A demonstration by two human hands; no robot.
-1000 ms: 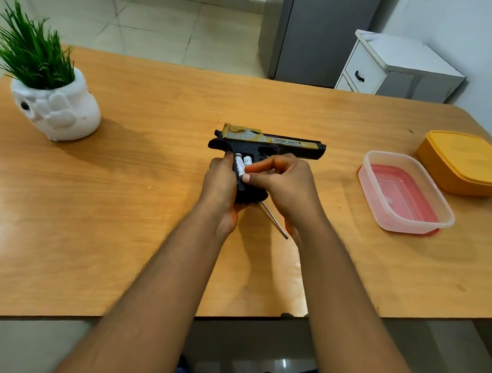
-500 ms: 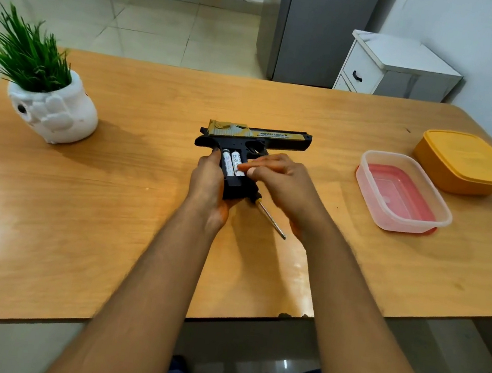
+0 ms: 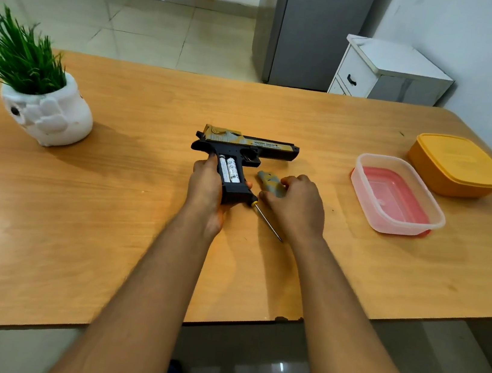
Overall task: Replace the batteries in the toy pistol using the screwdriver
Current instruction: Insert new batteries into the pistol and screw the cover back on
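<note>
The screwdriver (image 3: pixel 266 220) lies on the table (image 3: pixel 106 230) between both hands. The left hand (image 3: pixel 207 185) grips the toy pistol (image 3: pixel 243 149) by its handle; two batteries (image 3: pixel 228 169) sit exposed. The right hand (image 3: pixel 295 206) closes over the grey cover (image 3: pixel 267 181), just beside the pistol.

Landmark: toy pistol (image 3: pixel 245 151), lying mid-table (image 3: pixel 124 232). Left of it, open tabletop runs unobstructed as far as the potted plant (image 3: pixel 41 100). Nearer the table edge, both forearms occupy the approach. Right of the pistol, a cover piece (image 3: pixel 269 181), a hand and the screwdriver (image 3: pixel 266 221) crowd the surface; beyond stand the clear container (image 3: pixel 395 194) and orange box (image 3: pixel 458 165). Behind it, clear.
</note>
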